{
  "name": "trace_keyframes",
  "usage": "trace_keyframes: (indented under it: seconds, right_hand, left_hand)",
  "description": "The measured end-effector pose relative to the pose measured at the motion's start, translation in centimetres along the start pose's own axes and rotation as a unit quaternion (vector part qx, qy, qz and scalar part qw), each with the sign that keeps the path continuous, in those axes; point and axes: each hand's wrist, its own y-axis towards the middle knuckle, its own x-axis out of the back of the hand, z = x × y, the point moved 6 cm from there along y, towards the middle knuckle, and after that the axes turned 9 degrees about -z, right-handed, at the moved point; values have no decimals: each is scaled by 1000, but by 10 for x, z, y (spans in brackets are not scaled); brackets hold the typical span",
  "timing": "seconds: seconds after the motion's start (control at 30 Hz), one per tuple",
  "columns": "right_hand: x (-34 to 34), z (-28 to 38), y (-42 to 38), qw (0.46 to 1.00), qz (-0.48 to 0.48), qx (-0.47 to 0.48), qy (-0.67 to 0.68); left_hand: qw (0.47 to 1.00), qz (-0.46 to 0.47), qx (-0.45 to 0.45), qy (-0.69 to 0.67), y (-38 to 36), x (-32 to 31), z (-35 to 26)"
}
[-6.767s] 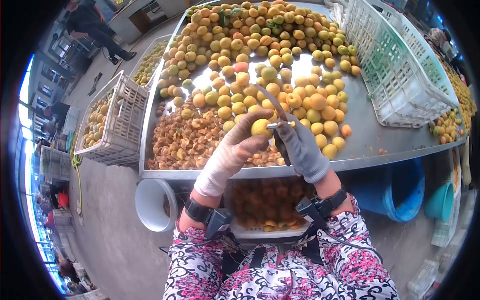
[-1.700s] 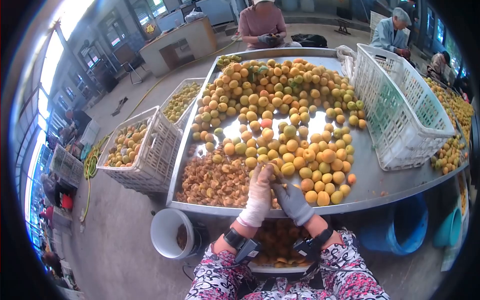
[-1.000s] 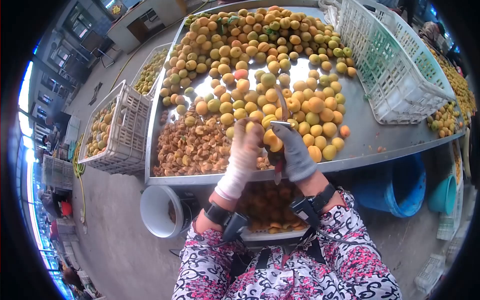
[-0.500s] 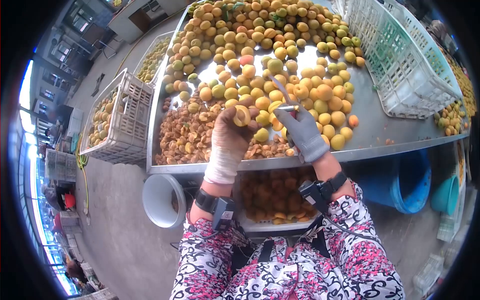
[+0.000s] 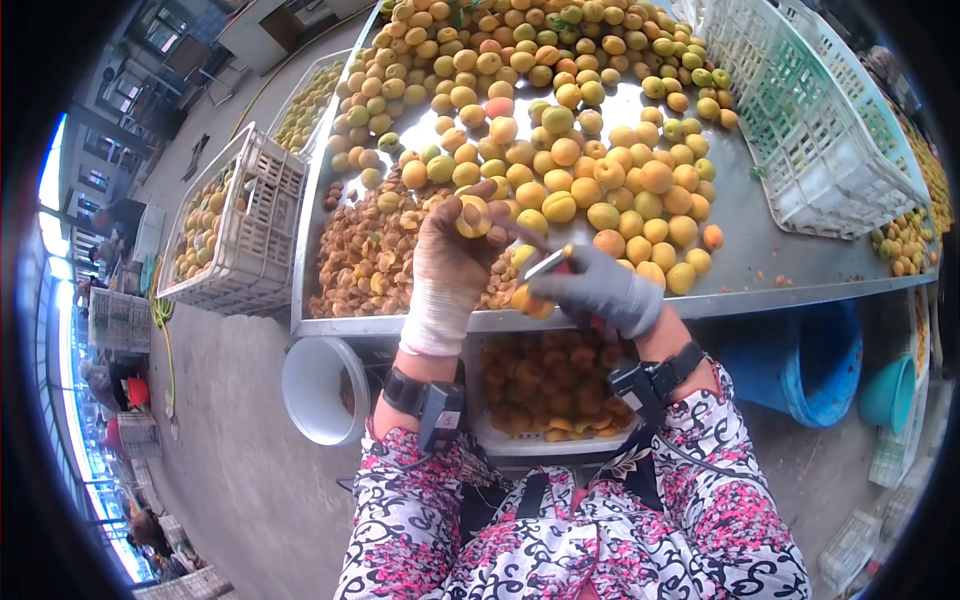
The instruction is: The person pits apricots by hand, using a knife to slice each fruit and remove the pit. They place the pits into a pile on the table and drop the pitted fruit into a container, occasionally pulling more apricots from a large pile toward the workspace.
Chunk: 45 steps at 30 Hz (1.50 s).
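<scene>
In the head view my left hand (image 5: 455, 240), in a brown-stained glove with a white cuff, is closed on an apricot half (image 5: 473, 216), cut face showing. My right hand (image 5: 605, 288), in a grey glove, grips a knife (image 5: 547, 264) with a silvery collar; its blade points at the fruit in my left hand. Beneath the right fingers shows an orange apricot piece (image 5: 532, 302). Loose whole apricots (image 5: 560, 207) lie just beyond both hands. A heap of brown pits (image 5: 365, 255) spreads left of my left hand.
The metal table (image 5: 745, 295) has a raised front edge. A white crate (image 5: 830, 150) stands on its right side. Below are a tray of apricot halves (image 5: 555, 385), a white bucket (image 5: 325, 390) and a blue tub (image 5: 810, 370). Another crate of apricots (image 5: 235, 230) sits at left.
My right hand has come down and nearer the left, its knife swinging from upward to leftward. An apricot piece now shows under its fingers. My left hand still holds its half, slightly higher.
</scene>
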Motion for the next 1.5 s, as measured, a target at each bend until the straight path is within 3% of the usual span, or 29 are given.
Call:
trace_keyframes:
  seconds: [0.03,0.1,0.17,0.2,0.27,0.3,0.37,0.43,0.63,0.7,0.77,0.83,0.9,1.1,1.17,1.23,1.37,1.43,1.5]
  right_hand:
    - [-2,-9,3,1000,1,-2,1]
    - [-25,-11,4,983,95,126,-98]
    - [-19,-4,-3,987,38,108,-115]
    - [-10,-1,-2,995,5,76,-66]
    - [10,13,-4,996,-61,60,25]
    - [19,16,2,974,-137,118,140]
    - [39,25,-1,937,-152,178,258]
    - [51,34,-3,937,-189,188,226]
    - [45,34,-3,929,-210,228,202]
    - [45,43,-11,896,-167,277,304]
    - [46,55,-20,897,-203,287,268]
    - [54,62,-26,865,-206,350,293]
    - [56,63,-30,864,-238,342,284]
    - [44,66,-30,875,-226,344,256]
    - [43,62,-25,859,-162,371,315]
    - [41,62,-24,862,-147,362,324]
    - [42,54,-15,870,-123,310,363]
    - [49,50,-9,854,-143,277,417]
    - [56,44,-2,834,-163,242,468]
  left_hand:
    - [1000,20,24,-5,0,1,0]
    - [998,36,49,-10,2,6,1]
    - [996,67,53,-9,5,6,2]
    - [997,-51,-30,50,-6,-3,2]
    - [998,-33,-17,58,1,4,11]
    - [998,-16,-4,66,1,-1,17]
    - [994,-26,-1,108,-8,-6,36]
    - [988,-8,74,136,-14,-11,60]
    - [961,34,85,261,-24,-28,67]
    - [967,21,139,214,-28,-31,75]
    - [966,-33,129,221,-33,-38,84]
    - [962,-85,122,229,-34,-32,88]
    - [952,43,174,247,-35,-32,99]
    - [943,78,228,231,-41,-34,108]
    - [944,79,245,206,-46,-38,109]
    - [953,5,146,264,-53,-43,100]
    - [943,4,73,325,-58,-48,93]
    - [955,67,209,201,-55,-42,102]
    - [957,79,216,180,-53,-40,104]
